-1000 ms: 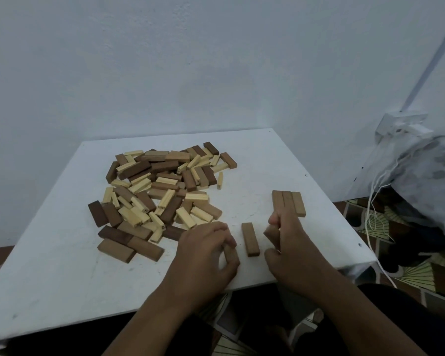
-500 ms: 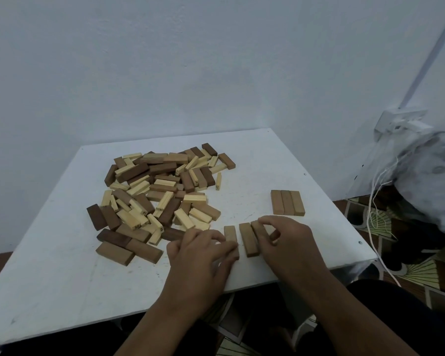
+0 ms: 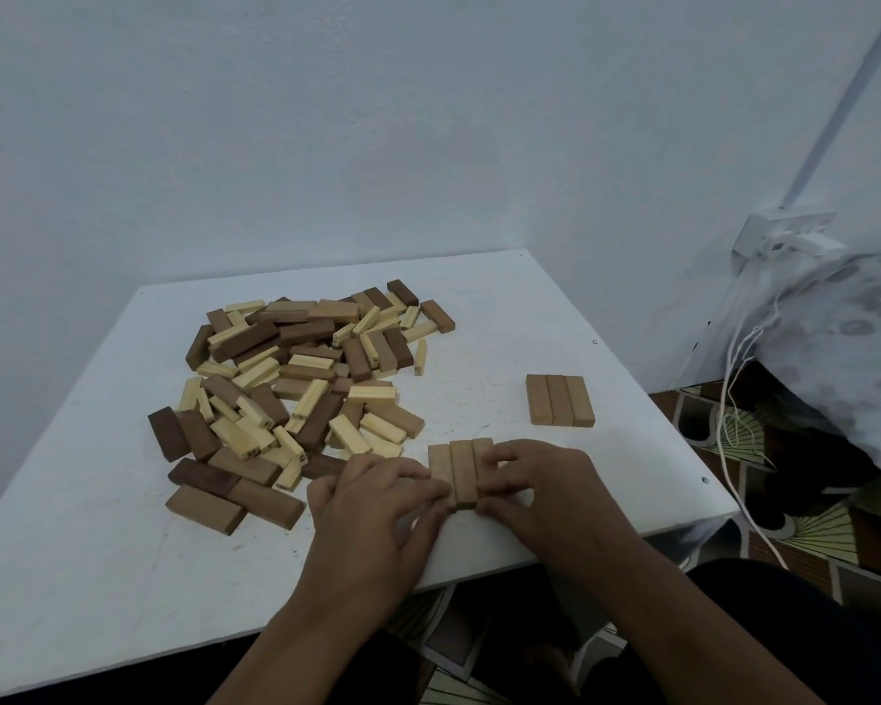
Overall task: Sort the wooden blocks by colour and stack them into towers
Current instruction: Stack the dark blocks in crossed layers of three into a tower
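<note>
Three mid-brown blocks [image 3: 460, 473], side by side and touching, lay just below the centre of the frame on the white surface [image 3: 530, 318], long axes running from the near edge toward the wall. Squeezed from both flanks: left hand [image 3: 377, 506] pressed against the left block with curled fingers, right hand [image 3: 540, 483] against the right block, fingertips [image 3: 489, 457] draped over its top edge. Equally near on either side, so neither hand favoured. Judged as a row being squared up for a tower layer. Up and to the right, well apart, sat a finished row of three [image 3: 559, 400] of the same colour, same orientation; probably the base to receive this set, turned crosswise. To the left, centre-left of the frame, spread the unsorted pile [image 3: 296, 379]: pale, mid-brown and dark brown pieces, jumbled and overlapping, many tilted. Looked smooth, square-edged, light; likely to slip apart if lifted as a trio without firm sideways pressure.
</note>
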Demonstrator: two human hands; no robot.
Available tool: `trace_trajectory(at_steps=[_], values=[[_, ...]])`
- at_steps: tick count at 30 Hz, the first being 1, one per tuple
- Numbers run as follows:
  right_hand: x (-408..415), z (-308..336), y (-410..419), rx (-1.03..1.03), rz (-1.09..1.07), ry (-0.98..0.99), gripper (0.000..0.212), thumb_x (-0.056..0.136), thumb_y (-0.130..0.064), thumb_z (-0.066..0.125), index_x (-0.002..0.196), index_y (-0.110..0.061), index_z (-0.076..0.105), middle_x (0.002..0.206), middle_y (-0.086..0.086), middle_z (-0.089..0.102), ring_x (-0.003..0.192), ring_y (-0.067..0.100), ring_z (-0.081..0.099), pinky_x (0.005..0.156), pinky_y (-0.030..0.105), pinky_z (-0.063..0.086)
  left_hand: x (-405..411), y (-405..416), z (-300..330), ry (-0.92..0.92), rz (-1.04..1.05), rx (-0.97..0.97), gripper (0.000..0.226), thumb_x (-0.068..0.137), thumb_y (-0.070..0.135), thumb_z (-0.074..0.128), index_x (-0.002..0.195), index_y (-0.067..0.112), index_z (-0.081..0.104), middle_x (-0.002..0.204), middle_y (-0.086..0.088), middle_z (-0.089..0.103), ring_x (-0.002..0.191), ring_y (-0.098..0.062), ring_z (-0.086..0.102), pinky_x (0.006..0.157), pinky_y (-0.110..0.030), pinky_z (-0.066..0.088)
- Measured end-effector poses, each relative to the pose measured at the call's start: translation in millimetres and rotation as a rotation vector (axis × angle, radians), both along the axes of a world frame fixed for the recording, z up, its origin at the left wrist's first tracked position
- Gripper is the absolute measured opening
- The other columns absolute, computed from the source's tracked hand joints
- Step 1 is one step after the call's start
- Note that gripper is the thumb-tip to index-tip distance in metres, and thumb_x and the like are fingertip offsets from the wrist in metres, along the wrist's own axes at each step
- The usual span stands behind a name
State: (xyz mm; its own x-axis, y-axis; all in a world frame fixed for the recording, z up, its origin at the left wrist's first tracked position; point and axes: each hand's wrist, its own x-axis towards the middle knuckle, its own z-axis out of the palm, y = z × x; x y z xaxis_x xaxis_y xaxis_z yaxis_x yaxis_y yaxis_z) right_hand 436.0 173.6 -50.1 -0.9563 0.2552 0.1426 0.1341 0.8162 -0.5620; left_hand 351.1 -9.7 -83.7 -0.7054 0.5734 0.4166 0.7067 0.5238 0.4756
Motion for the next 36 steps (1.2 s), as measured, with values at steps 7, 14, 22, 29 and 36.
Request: trace_trajectory(at_steps=[7,14,22,29,36], values=[[-3.8,-1.3,5.0,0.006,0.028,-0.022,0.023,0.083,-0.031,0.077,0.104,-0.025,0.078,0.121,-0.01,0.068,0.099,-0.007,0.05,0.087,-0.001,0.028,-2.8,3.6,-0.6,0.031,-0.001,-0.029,0.015,0.082,0.048,0.06,0.092,0.047,0.07,0.097,0.025,0.058,0.098,0.001,0.049,0.071,-0.033,0.019],[-4.3,-2.1,7.2,0.003,0.046,-0.034,0.022,0.083,-0.033,0.076,0.104,-0.027,0.078,0.12,-0.012,0.068,0.099,-0.008,0.051,0.084,-0.002,0.028,-5.6,4.1,0.3,0.02,-0.059,-0.105,0.026,0.086,0.037,0.067,0.108,0.051,0.065,0.104,0.022,0.051,0.102,-0.006,0.047,0.073,-0.037,0.029],[-5.5,-1.1,8.2,-0.032,0.058,-0.023,0.019,0.08,-0.029,0.08,0.098,-0.025,0.079,0.114,-0.012,0.07,0.086,-0.019,0.049,0.082,-0.004,0.032,-9.0,4.2,-0.6,0.031,-0.063,-0.089,0.025,0.083,0.037,0.069,0.104,0.05,0.065,0.103,0.024,0.052,0.105,-0.005,0.048,0.073,-0.034,0.02],[-5.5,-1.2,8.4,-0.025,0.065,-0.022,0.016,0.08,-0.028,0.08,0.095,-0.024,0.08,0.111,-0.014,0.07,0.085,-0.018,0.05,0.08,-0.004,0.034,-11.5,3.8,3.0,-0.06,-0.05,0.01,0.023,0.085,0.048,0.048,0.092,0.042,0.069,0.097,0.029,0.061,0.103,0.004,0.048,0.081,-0.038,0.03],[-6.0,-2.8,7.9,-0.025,0.061,-0.011,0.02,0.076,-0.036,0.081,0.094,-0.025,0.079,0.117,-0.017,0.066,0.091,-0.013,0.052,0.087,0.006,0.041,-21.6,3.1,0.6,-0.005,-0.035,-0.007,0.02,0.072,0.03,0.068,0.089,0.04,0.072,0.092,0.032,0.056,0.098,-0.001,0.046,0.08,-0.044,0.037]])
